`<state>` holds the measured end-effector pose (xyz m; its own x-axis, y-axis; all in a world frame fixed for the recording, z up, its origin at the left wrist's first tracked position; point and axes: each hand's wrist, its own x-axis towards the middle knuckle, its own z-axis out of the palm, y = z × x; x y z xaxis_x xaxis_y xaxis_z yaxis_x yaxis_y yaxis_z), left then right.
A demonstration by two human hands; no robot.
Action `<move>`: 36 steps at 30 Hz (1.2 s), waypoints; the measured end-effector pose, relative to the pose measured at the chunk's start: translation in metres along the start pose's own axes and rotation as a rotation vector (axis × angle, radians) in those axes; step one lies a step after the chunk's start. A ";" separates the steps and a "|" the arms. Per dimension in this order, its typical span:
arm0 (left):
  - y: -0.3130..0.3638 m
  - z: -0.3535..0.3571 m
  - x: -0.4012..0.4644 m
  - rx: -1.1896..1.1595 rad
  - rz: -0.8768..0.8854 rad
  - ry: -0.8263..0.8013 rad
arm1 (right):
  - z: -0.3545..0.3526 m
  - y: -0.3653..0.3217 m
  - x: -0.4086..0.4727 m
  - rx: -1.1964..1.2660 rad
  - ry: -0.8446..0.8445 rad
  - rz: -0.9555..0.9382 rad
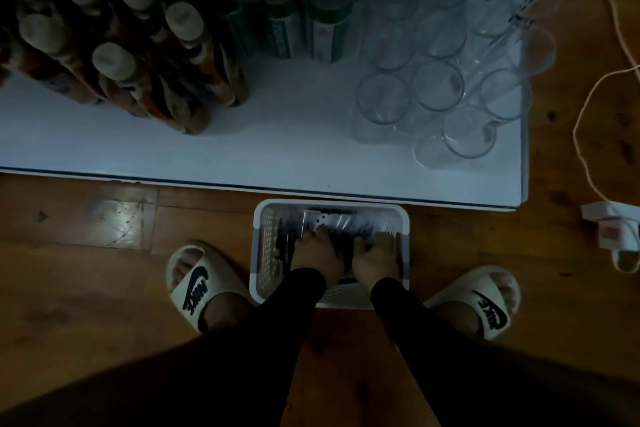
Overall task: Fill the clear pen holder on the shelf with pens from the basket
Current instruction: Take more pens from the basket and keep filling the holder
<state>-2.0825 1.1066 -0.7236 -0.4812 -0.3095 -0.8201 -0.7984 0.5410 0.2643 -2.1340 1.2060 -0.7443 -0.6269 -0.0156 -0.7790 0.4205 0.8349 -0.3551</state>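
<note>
Both your left hand (313,250) and right hand (375,253) dig among pens (341,224) in the basket (258,253), lower centre; grasp indeterminate. Clear pen holder (382,99) stands upper right on the shelf (277,149).

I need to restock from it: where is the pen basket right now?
In the head view, the white basket sits on the wooden floor, low centre, against the white shelf's front edge, between the person's two slippered feet.

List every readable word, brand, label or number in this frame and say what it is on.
"NIKE", with a swoosh: strap of the left slide sandal.
"NIKE", with a swoosh: strap of the right slide sandal.
Labels on the green-banded tubes: too blurred to read.
Labels on the brown tubes: too dark to read.
</note>
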 end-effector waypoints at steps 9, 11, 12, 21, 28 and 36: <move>0.000 0.008 0.006 -0.047 -0.037 0.020 | -0.001 0.009 -0.004 0.104 0.019 -0.022; 0.000 0.007 0.009 -0.082 -0.046 0.027 | 0.001 0.004 0.000 0.151 0.009 0.080; -0.001 0.007 0.010 -0.102 -0.043 0.027 | 0.004 0.005 0.004 0.156 0.003 0.120; -0.005 0.008 0.012 -0.294 -0.037 0.022 | 0.007 0.010 0.004 0.014 0.068 -0.064; 0.003 0.013 0.012 -0.405 -0.042 -0.020 | 0.004 0.013 0.009 0.029 -0.039 -0.025; 0.003 0.019 0.015 -0.253 -0.010 -0.016 | 0.009 0.002 0.007 0.290 -0.229 0.127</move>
<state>-2.0851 1.1179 -0.7444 -0.4683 -0.3004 -0.8309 -0.8694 0.3246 0.3726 -2.1314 1.2029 -0.7547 -0.4089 -0.0725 -0.9097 0.6737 0.6484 -0.3545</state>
